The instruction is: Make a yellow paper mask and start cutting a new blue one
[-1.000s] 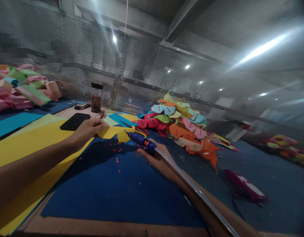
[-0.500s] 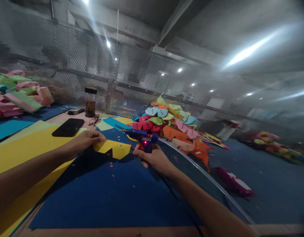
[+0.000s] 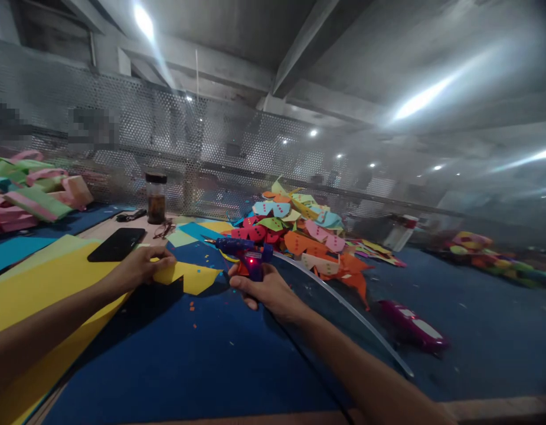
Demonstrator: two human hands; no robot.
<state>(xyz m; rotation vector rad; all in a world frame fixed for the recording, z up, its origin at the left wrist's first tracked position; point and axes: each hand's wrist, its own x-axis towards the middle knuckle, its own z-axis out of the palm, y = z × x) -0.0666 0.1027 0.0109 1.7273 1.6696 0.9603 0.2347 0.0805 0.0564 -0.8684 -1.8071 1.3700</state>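
1. Left hand (image 3: 142, 270): the fingers are clamped on the near-left end of the yellow paper cutout (image 3: 197, 278), with the thumb and fingertips together on its edge.
2. Cutout position: it extends from the left fingers toward the right hand (image 3: 275, 294), above the blue sheet (image 3: 157, 366). Its long axis runs sideways, roughly from one hand to the other. A notch shows in the edge facing the wearer.
3. Nearer hand: the left, which is in contact. The pointed free end of the cutout is just beside the right fingers; whether it touches them cannot be told.
4. Right hand: the fingers are closed around the handle of the glue gun (image 3: 254, 254). A red light shows on the gun body.
5. Gun axis: the barrel runs sideways, from above the right fingers toward the left hand's side. The metal tip lies beyond the cutout as seen by the wearer, and appears apart from it.
6. Clear stick (image 3: 343, 298): it trails from the rear of the gun, rightward of the right fingers and back toward the wearer.
7. Surroundings: the phone (image 3: 117, 245) lies beyond and left of the left fingers; the paper pile (image 3: 319, 235) lies beyond and right of the right fingers.
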